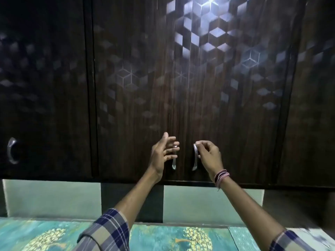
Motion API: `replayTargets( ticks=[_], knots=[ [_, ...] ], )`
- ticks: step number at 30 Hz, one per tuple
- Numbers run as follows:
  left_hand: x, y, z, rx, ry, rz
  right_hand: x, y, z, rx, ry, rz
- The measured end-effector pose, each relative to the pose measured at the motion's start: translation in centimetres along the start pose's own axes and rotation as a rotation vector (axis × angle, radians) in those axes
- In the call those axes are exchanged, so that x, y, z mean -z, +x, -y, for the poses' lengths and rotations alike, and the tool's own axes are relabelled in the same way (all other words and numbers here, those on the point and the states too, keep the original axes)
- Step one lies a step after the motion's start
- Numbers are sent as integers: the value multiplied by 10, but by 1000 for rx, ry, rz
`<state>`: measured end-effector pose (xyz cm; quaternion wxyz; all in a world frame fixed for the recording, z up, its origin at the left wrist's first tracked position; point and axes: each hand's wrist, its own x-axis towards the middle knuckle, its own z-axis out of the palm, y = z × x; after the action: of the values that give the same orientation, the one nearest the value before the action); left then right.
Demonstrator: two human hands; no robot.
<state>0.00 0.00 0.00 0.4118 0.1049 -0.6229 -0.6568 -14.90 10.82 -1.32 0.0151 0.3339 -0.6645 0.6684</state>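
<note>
Head view, tilted up at a dark wood-grain wall cabinet with a faint cube pattern. At far left, a separate door (45,87) carries a curved metal handle (12,151) near its lower edge, well apart from the hands. A vertical gap divides it from the middle pair: the left door (136,87) and right door (235,105) meet shut at a thin centre seam, with their lower edges level.

The left handle (174,164) and right handle (194,163) hang just beside that seam, one on each side. The left hand (162,154) is raised at the left handle with its fingers spread and nearly straight. They cross in front of the handle's upper part, and whether they touch it cannot be told. The right hand (210,156) pinches the top of the right handle with curled fingers. Thread bands (222,176) circle its wrist.

Below the cabinet's bottom edge there is open space in front of a pale green wall (54,198). A teal patterned surface (154,236) lies underneath, and the checked sleeves (107,230) rise from it.
</note>
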Motion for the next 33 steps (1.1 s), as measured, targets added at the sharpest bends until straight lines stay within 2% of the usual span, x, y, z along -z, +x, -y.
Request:
replayTargets(
  ticks=[3,10,15,20,25,33],
  knots=[
    [-1,-4,21,50,-34,4,-9,-7,-5,8,-111,-157],
    [-6,-16,48,95,-19,63,-22,-25,-6,-83,-124,-170],
    [-10,-33,62,124,-63,56,-22,-44,4,-93,-129,-246],
    [-28,-73,63,100,-76,54,13,-89,8,-36,-55,-213],
    [-59,-130,62,57,-107,54,54,-142,12,-19,25,-260],
    [-137,-236,43,18,-157,137,147,-238,15,-201,298,-357]
  ],
)
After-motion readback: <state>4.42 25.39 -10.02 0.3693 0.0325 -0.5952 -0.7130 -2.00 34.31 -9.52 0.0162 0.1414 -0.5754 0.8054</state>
